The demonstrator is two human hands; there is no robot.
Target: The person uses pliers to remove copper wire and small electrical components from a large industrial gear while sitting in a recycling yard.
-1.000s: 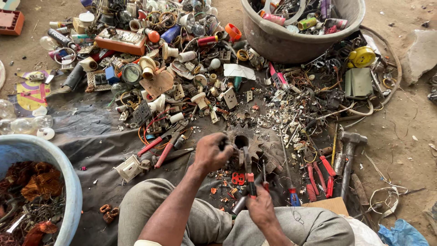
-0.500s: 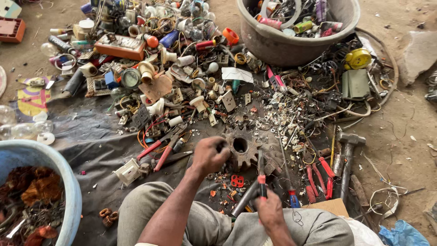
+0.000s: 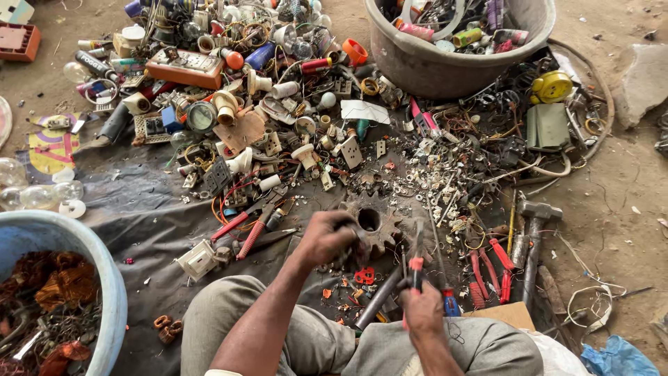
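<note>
I sit on the ground with my knees at the bottom of the view. My left hand (image 3: 328, 238) is closed around a small dark part and presses it against the left edge of a rusty toothed gear (image 3: 381, 224) that lies flat on the dark sheet (image 3: 139, 209). My right hand (image 3: 422, 315) grips a thin red-handled tool (image 3: 415, 266) whose metal tip points up toward the gear. A grey metal rod (image 3: 379, 299) lies slanted between my hands. Small red scraps (image 3: 364, 276) lie just below the gear.
A big grey tub (image 3: 445, 73) of scrap stands at the top. A blue tub (image 3: 108, 292) with copper coils is at the lower left. Electrical scrap (image 3: 243, 90) covers the sheet's far side. Red-handled pliers (image 3: 240, 231), a hammer (image 3: 532, 233) and red tools (image 3: 487, 273) flank the gear.
My right hand has shifted slightly right with the red-handled tool, the tip now beside the gear. My left hand has stayed on the gear's edge.
</note>
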